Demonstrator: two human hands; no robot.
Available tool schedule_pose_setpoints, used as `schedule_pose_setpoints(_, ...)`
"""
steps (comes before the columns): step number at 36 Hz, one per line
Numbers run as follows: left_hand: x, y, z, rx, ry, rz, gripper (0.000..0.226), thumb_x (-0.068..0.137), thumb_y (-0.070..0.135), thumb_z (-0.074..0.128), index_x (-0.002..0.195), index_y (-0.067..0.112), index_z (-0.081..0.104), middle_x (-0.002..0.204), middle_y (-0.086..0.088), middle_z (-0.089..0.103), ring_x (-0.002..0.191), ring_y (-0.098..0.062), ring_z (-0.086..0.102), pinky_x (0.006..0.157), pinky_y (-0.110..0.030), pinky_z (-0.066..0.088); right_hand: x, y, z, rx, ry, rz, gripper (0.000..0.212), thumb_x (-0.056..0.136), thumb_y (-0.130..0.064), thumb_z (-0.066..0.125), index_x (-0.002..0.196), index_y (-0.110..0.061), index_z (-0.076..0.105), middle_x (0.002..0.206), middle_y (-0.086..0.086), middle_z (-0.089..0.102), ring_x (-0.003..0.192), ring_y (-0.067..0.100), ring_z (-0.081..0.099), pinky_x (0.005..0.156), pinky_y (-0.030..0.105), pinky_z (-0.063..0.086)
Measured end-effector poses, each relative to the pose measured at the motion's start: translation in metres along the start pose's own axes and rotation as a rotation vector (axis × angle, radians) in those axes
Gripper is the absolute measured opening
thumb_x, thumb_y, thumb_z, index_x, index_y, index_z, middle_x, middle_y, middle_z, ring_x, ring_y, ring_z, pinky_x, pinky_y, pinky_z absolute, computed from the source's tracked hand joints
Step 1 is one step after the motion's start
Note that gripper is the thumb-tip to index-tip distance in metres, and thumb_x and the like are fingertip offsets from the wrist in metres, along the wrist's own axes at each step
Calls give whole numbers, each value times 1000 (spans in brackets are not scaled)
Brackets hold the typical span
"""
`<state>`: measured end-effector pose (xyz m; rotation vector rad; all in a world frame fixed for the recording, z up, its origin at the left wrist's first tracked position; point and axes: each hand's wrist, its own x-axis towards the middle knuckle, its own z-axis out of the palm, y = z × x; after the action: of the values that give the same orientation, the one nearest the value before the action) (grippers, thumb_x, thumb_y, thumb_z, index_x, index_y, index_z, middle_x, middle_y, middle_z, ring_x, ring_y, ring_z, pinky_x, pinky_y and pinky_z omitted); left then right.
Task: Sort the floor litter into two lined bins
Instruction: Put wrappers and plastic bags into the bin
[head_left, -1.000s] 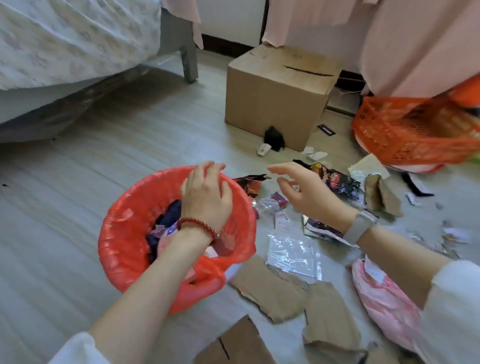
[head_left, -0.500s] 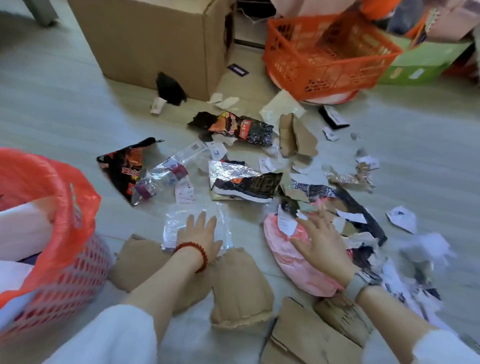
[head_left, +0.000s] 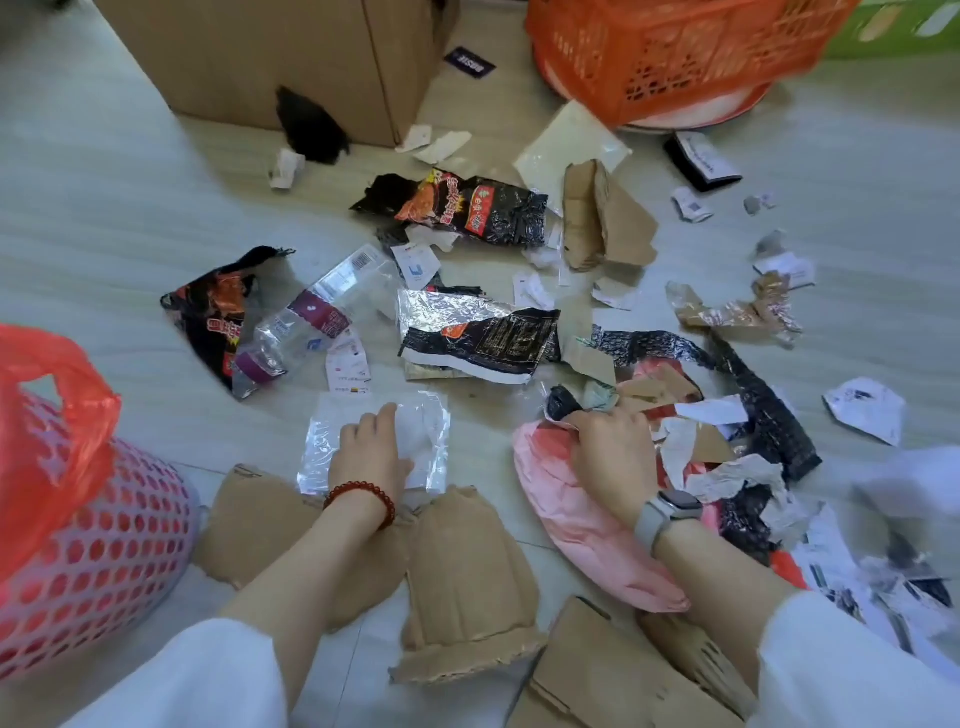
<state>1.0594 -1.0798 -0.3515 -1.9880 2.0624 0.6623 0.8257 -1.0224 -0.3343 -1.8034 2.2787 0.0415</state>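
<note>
Head view: left hand laid on clear film, just right of lined bin, knuckles bent, fingertips pressing and gathering the sheet; not yet lifted, so touching more than gripping. Probably very light, limp, slick on the smooth floor; best pinched at a crumpled edge or scrunched into the palm, not slid flat. Right hand, well right of bin, curled round a bunch of scraps atop pink bag: fingers closed, grasping black and grey soft pieces. Likely feather-light, floppy, apt to shed bits; needs a full clench. Cardboard pieces nearer the body, right of bin, stiffer, easy by an edge.
</note>
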Motion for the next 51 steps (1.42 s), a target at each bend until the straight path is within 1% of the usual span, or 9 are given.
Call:
schedule_pose_setpoints(4, 1, -4, 2, 59, 0, 18, 53, 89, 27, 54, 137, 20, 33, 136, -6, 37, 123, -27, 34, 93, -38, 39, -12, -3, -5, 185, 33, -80, 16, 86, -11, 50, 93, -15, 64, 83, 10, 65, 89, 26, 57, 73, 35, 27)
schedule_pose_setpoints(9, 6, -4, -2, 147, -31, 108, 40, 87, 24, 56, 126, 25, 44, 148, -7, 22, 135, -29, 20, 105, -44, 29, -32, -4, -12, 659, -27, -116, 22, 86, 3, 44, 90, -14, 58, 75, 5, 58, 66, 22, 53, 63, 31, 36)
schedule_pose_setpoints(12, 14, -5, -5, 159, -138, 126, 28, 88, 21, 56, 114, 26, 46, 157, -2, -5, 143, -30, -8, 114, -55, 8, -38, -1, -17, 669, 28, -73, 45, 80, 15, 41, 118, -5, 55, 106, 14, 62, 93, 27, 56, 74, 25, 35)
schedule_pose_setpoints(17, 21, -6, -10, 121, -136, 169, 43, 82, 23, 63, 119, 24, 43, 151, 2, 17, 142, -25, 9, 112, -54, 15, -38, 2, -21, 625, 174, -34, 69, 70, 22, 32, 132, -5, 41, 131, 19, 46, 119, 33, 43, 93, 35, 37)
schedule_pose_setpoints(21, 23, -10, -7, 207, -65, 234, 70, 81, 29, 63, 140, 26, 26, 143, -1, 30, 131, -28, 27, 104, -42, 31, -26, 4, -27, 409, 264, 61, 51, 91, -27, 35, 138, -9, 32, 112, 16, 48, 102, 31, 45, 79, 38, 37)
schedule_pose_setpoints(26, 24, -15, 0, 220, -39, 293, 43, 87, 25, 55, 128, 27, 41, 127, -1, 48, 118, -25, 39, 93, -35, 38, -5, 15, -14, 22, -61, 211, 76, 76, -60, 56, 138, -27, 27, 126, 14, 36, 116, 33, 35, 89, 48, 38)
schedule_pose_setpoints(43, 13, 2, -27, -385, 362, 631, 37, 80, 1, 41, 105, 2, 67, 81, -9, 38, 66, -24, 43, 57, -33, 42, -41, 49, -37, 152, 315, -34, 23, 76, 0, 65, 99, 0, 61, 118, 15, 57, 101, 36, 50, 80, 40, 49)
schedule_pose_setpoints(47, 8, 34, -44, -367, 396, 762, 31, 82, -8, 46, 102, 6, 67, 82, -15, 43, 61, -26, 46, 48, -31, 44, -46, 51, -74, 539, 477, 55, 15, 84, -10, 58, 96, -3, 63, 103, 2, 58, 94, 11, 53, 78, 5, 33)
schedule_pose_setpoints(51, -5, 57, -41, -205, 267, 744, 45, 82, -6, 47, 112, 26, 40, 99, -18, 48, 64, -33, 52, 46, -36, 44, -43, 65, -89, 1074, 521, 341, 10, 80, -15, 66, 88, -17, 60, 82, -4, 61, 70, -5, 56, 69, 11, 43)
